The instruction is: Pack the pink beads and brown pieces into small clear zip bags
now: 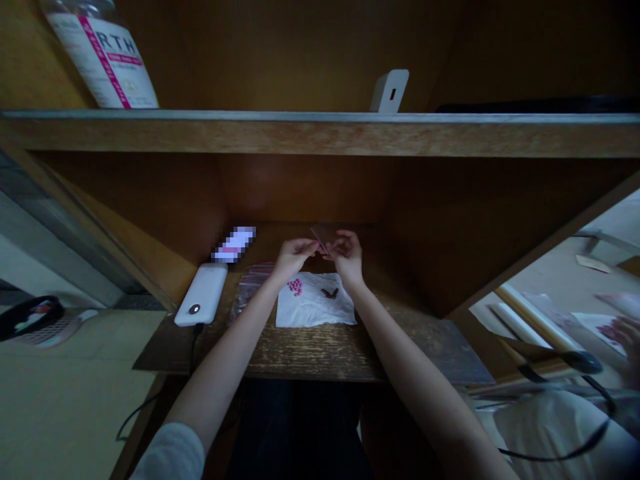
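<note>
left hand (296,258) and right hand (347,257) raised just behind the white paper napkin (317,310), fingertips nearly meeting. a thin, flat brownish translucent sheet (325,235) stands tilted between them, above the far edge of the napkin; both grips are closed on it, pinching its lower edge. on the napkin: a small cluster of pink pieces (295,287) near its left edge and a dark brown piece (329,293) near its middle, apart from each other. left of the napkin: a clear plastic bag (249,290) just beside it, then a white power bank (203,293) with a black cable (196,343); behind these, a pixelated object (233,245). all lie on a worn wooden surface (320,353). above the napkin: a wooden shelf (320,135) bearing a labelled bottle (103,53) and a white plug adapter (389,90). far right of the napkin: another person's blurred hand (627,343) beside loose papers (597,327).
</note>
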Demonstrator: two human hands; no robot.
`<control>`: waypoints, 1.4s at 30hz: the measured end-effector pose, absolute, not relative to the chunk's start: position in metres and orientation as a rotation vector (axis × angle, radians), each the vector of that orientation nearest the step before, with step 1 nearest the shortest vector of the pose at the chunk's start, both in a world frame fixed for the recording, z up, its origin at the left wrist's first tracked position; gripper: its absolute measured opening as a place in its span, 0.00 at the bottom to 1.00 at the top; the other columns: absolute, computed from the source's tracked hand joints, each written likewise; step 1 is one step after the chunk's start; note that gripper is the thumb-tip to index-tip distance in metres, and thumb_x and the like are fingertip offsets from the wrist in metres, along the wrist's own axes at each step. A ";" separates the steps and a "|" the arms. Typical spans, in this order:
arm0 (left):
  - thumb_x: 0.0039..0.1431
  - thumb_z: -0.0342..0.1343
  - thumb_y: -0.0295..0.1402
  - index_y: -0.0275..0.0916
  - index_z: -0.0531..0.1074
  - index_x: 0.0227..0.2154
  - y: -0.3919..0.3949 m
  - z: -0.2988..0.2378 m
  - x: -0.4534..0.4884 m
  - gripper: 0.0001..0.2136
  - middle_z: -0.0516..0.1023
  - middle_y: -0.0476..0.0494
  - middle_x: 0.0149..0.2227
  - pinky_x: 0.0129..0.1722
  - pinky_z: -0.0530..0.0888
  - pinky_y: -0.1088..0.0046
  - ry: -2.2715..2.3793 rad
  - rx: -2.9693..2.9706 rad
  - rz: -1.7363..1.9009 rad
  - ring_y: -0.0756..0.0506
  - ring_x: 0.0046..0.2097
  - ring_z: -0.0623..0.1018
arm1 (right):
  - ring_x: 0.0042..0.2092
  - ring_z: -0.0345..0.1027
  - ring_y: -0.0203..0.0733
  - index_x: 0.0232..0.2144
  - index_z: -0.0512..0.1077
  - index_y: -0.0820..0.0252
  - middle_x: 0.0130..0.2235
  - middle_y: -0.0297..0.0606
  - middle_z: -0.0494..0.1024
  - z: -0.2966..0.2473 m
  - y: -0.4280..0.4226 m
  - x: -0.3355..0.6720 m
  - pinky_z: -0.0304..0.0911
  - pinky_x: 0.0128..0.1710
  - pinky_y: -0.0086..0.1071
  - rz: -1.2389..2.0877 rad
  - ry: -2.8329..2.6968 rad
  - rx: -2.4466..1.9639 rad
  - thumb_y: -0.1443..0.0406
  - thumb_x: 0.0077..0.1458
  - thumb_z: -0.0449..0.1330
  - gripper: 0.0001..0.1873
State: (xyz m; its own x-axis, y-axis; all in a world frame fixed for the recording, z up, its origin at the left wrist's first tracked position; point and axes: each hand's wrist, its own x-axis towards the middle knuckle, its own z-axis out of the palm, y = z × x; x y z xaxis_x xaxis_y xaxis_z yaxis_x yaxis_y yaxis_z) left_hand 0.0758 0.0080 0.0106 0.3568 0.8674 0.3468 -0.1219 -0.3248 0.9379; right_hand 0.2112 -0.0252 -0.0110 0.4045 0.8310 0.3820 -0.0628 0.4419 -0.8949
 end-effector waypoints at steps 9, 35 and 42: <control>0.49 0.62 0.43 0.37 0.78 0.26 0.001 0.006 0.064 0.13 0.80 0.44 0.29 0.33 0.71 0.73 0.676 1.487 1.295 0.49 0.30 0.75 | 0.27 0.66 0.32 0.39 0.61 0.53 0.31 0.28 0.63 -0.014 -0.030 0.203 0.68 0.25 0.28 0.493 -1.109 -0.965 0.65 0.50 0.60 0.14; 0.52 0.57 0.32 0.39 0.75 0.25 -0.011 0.007 0.054 0.05 0.79 0.47 0.27 0.31 0.69 0.74 0.986 2.041 1.302 0.48 0.29 0.76 | 0.35 0.65 0.40 0.34 0.77 0.57 0.33 0.38 0.71 0.006 -0.049 0.203 0.61 0.32 0.32 0.278 -1.655 -1.166 0.56 0.56 0.58 0.13; 0.53 0.57 0.31 0.39 0.76 0.25 -0.010 0.006 0.051 0.05 0.80 0.46 0.28 0.33 0.69 0.73 0.938 2.155 1.213 0.47 0.30 0.77 | 0.34 0.68 0.40 0.29 0.75 0.58 0.31 0.36 0.75 0.008 -0.050 0.208 0.60 0.35 0.32 0.368 -1.793 -1.128 0.59 0.59 0.53 0.14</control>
State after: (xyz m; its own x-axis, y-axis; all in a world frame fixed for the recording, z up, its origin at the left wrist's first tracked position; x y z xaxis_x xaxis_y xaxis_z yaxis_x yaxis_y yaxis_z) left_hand 0.0510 -0.0096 0.0057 0.3682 0.7615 0.5335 0.3245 -0.6429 0.6938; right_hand 0.2079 -0.0499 0.0076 -0.1214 0.8204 0.5588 0.5336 0.5286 -0.6602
